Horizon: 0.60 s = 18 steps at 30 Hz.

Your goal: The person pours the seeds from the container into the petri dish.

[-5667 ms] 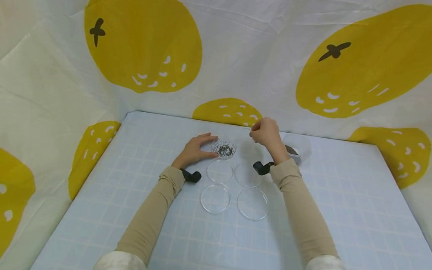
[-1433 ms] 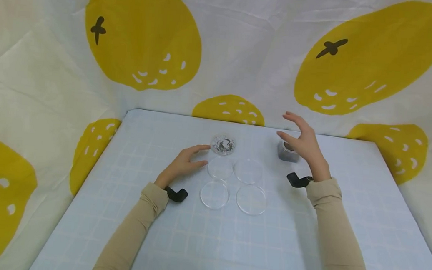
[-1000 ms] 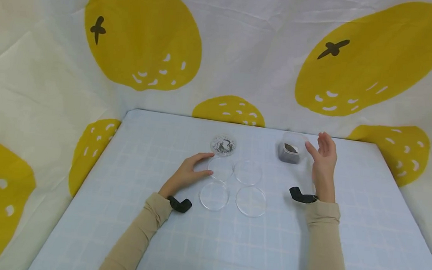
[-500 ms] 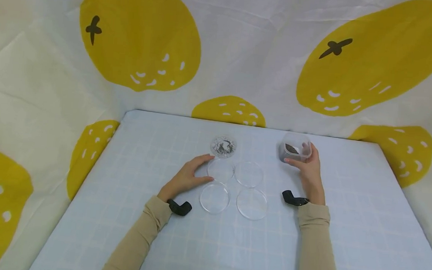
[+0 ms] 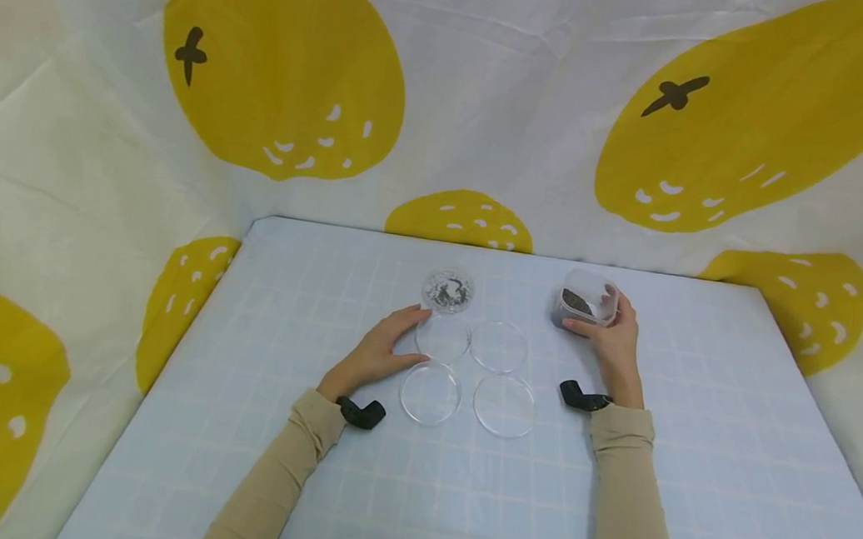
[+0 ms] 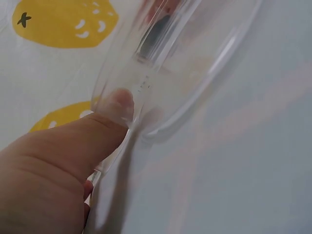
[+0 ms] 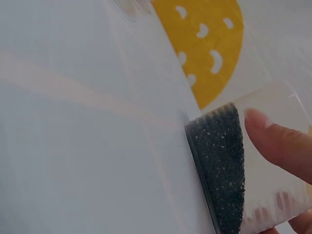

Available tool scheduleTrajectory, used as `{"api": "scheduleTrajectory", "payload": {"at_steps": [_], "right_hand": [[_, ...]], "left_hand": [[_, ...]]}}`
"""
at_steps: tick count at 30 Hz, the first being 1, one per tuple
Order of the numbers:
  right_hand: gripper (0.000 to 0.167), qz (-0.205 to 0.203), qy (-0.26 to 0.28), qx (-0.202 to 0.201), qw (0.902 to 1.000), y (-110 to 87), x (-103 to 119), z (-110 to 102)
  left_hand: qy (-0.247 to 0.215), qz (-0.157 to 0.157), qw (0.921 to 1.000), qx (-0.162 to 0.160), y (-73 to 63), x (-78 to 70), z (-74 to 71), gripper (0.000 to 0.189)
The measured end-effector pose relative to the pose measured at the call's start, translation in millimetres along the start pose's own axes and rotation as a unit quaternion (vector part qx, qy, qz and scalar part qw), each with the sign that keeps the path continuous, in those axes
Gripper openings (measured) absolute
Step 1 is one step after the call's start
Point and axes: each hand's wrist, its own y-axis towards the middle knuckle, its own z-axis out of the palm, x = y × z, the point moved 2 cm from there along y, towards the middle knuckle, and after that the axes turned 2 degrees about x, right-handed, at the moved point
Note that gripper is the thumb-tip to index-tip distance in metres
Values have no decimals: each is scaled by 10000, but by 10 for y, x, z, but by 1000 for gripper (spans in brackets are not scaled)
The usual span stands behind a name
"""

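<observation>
My left hand [image 5: 376, 351] holds the edge of a clear petri dish [image 5: 441, 360] on the table, thumb on the near side and fingers on the far side. In the left wrist view the thumb [image 6: 73, 146] presses against its transparent wall. My right hand [image 5: 617, 345] grips a clear plastic tub [image 5: 605, 315] at the back right, with its thumb at the front and fingers around the right side. Dark grains [image 7: 219, 165] with pale specks lie slanted inside the tub, which is tilted. Behind the held dish, another petri dish [image 5: 448, 291] contains white bits and dark grains.
Three more clear round dishes stand close by: one right of the held dish [image 5: 499, 348], one nearer left [image 5: 430, 395], one nearer right [image 5: 504, 407]. A pale blue checked cloth [image 5: 416, 494] covers the table. A lemon-print curtain [image 5: 488, 98] rises behind its back edge.
My left hand has left the grain-filled dish and come to the nearer one. My right hand, earlier pinched above the table, has swung right and gripped the tub, which has shifted slightly left.
</observation>
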Motion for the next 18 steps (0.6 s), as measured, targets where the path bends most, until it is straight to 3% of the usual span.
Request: {"api": "scheduleTrajectory", "payload": {"at_steps": [5, 12, 18], "right_hand": [[101, -129, 147, 12, 9998, -46, 72, 26], [94, -946, 328, 29, 9950, -82, 180, 58], [92, -1356, 432, -90, 9898, -137, 370, 94]], "left_hand": [[124, -53, 9999, 52, 2, -17, 1, 74], [103, -80, 9999, -97, -5, -7, 11, 74], [202, 16, 9996, -202, 7, -33, 14, 74]]}}
